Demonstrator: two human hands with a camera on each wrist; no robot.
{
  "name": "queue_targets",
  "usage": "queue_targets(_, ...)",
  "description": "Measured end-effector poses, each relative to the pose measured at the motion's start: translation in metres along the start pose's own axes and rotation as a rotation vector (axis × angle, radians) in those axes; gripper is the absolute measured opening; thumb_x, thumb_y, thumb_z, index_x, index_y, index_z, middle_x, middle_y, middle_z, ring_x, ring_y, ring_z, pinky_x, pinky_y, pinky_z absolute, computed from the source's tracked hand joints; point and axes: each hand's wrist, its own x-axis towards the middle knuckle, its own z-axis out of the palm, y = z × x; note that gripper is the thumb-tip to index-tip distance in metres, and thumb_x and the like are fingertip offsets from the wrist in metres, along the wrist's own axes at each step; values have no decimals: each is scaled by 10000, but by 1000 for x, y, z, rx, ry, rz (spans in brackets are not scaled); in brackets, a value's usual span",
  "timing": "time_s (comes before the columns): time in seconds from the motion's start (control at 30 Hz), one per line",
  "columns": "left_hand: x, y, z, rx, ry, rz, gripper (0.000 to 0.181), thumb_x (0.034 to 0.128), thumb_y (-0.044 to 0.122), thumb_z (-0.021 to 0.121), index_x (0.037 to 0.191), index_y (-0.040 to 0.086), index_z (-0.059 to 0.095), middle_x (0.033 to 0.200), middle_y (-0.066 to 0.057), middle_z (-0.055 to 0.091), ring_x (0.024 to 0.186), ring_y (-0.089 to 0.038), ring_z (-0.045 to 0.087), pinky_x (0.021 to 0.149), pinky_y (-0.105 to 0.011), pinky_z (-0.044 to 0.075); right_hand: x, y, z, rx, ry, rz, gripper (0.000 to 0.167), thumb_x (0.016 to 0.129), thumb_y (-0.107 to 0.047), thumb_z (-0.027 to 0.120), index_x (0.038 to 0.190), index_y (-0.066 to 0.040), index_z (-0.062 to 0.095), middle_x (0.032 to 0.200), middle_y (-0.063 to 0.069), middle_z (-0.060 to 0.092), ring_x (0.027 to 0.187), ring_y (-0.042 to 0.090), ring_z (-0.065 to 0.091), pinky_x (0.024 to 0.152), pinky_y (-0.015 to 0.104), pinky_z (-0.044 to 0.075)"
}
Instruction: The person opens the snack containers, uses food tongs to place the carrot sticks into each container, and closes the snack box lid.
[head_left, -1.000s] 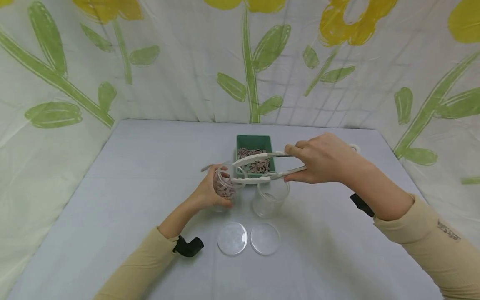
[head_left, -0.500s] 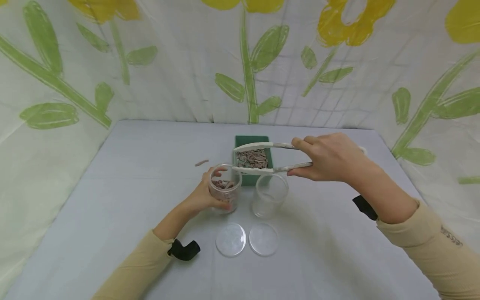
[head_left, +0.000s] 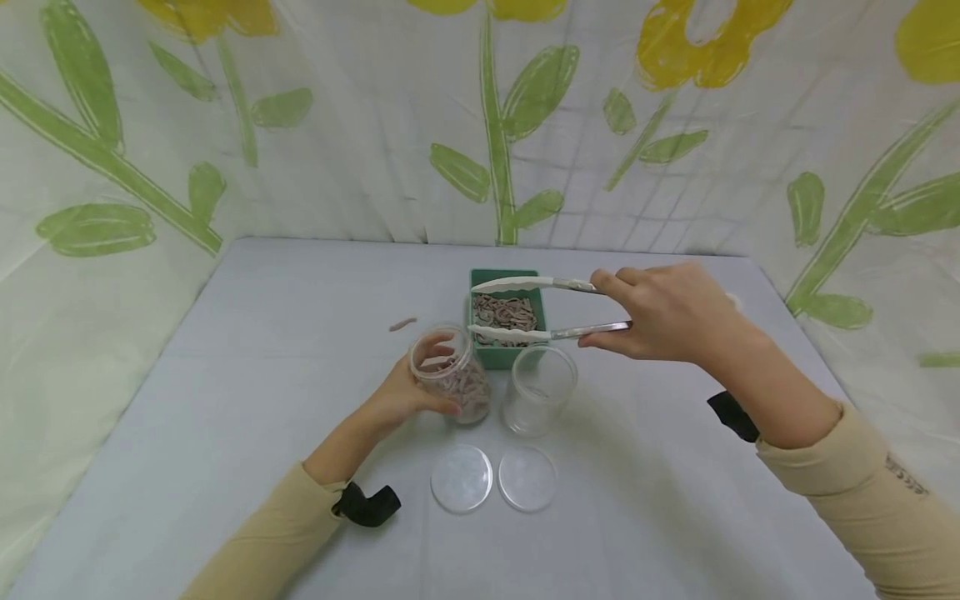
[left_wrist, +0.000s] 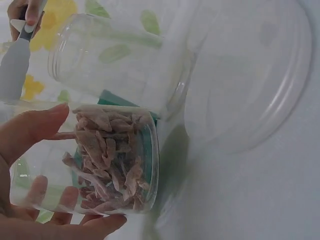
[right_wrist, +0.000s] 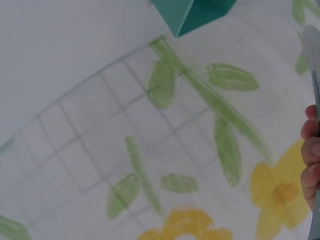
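In the head view my left hand [head_left: 397,395] grips a clear plastic jar [head_left: 467,388] and tilts it a little. Brownish strips [left_wrist: 107,160] of what looks like dried meat fill its lower part in the left wrist view. My right hand [head_left: 660,312] holds metal tongs [head_left: 588,330] with white tips, spread apart and with nothing between them. The tips hover over a green box [head_left: 510,358] that contains more of the strips. A second clear jar [head_left: 540,392] stands to the right of the held one, with no strips visible in it.
Two round clear lids [head_left: 461,478] lie side by side in front of the jars. One loose strip [head_left: 403,324] rests on the white table [head_left: 300,333], behind and left of the held jar. A flower-printed curtain [head_left: 375,125] hangs behind the table.
The tongs have drawn back from the held jar's mouth, away and slightly right, and their tips stand wider apart. The held jar has tipped, its base swinging right. The loose strip is now fully visible.
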Motion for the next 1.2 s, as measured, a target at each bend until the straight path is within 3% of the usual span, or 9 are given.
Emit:
queue_targets(0.27,-2,-6,4,188,61,2,941,638,-64,825,1453,58,371,1385,-253,424,1275,-408,412,1052,-556,316,-2,-2,0,3,-14,5,758,928,-725,247,953,-55,599,526,0,423,363,109,258,344,272,187)
queue_targets(0.4,-1,-1,-4,274,3,-53,990,643,-18,832,1475,21,297,1410,-267,406,1303,-446,379,1076,-585,282,-4,-1,-2,4,-18,6,771,932,-720,242,969,-44,612,537,16,459,361,118,279,341,273,204)
queue_targets(0.47,1,5,-14,371,-41,-101,995,654,12,834,1475,-10,273,1403,-289,410,1297,-475,377,1064,-597,296,-5,0,-2,1,-16,10,780,932,-720,235,970,-39,614,537,16,459,363,120,281,341,276,210)
queue_targets(0.53,6,10,-29,474,-50,-144,941,684,35,825,1460,-38,298,1369,-303,444,1270,-480,406,1041,-585,337,-7,0,-3,-3,-8,13,783,934,-719,229,967,-38,612,532,13,449,363,120,274,342,277,211)
queue_targets(0.6,13,16,-45,583,-18,-181,797,747,51,786,1414,-63,365,1306,-308,497,1220,-469,461,997,-557,397,-8,1,-3,-3,4,14,773,934,-719,232,957,-42,605,524,3,427,366,114,260,343,276,205)
queue_targets(0.73,34,21,-70,744,111,-221,491,868,80,656,1306,-68,492,1198,-278,575,1092,-424,546,884,-500,458,-9,2,-4,-1,13,13,742,937,-712,251,943,-53,591,519,-15,394,376,99,235,351,264,187)
queue_targets(0.87,55,18,-77,862,163,-265,406,914,143,597,1261,-57,532,1171,-257,596,1010,-390,577,815,-466,474,-13,2,-4,0,-4,26,754,926,-726,248,947,-57,594,521,-17,404,371,102,259,348,264,187)
queue_targets(1.03,72,7,-82,982,141,-287,366,925,205,601,1182,-52,570,1171,-247,609,999,-373,584,812,-460,478,-19,3,-4,6,-19,50,753,916,-740,244,938,-67,582,522,-38,371,382,85,236,349,262,181)
queue_targets(1.2,81,-5,-86,1083,119,-265,241,931,190,602,1037,-26,603,1042,-208,631,922,-358,582,755,-474,486,-27,5,-2,-7,9,54,732,922,-733,255,920,-73,571,524,-62,321,411,65,179,353,251,161)
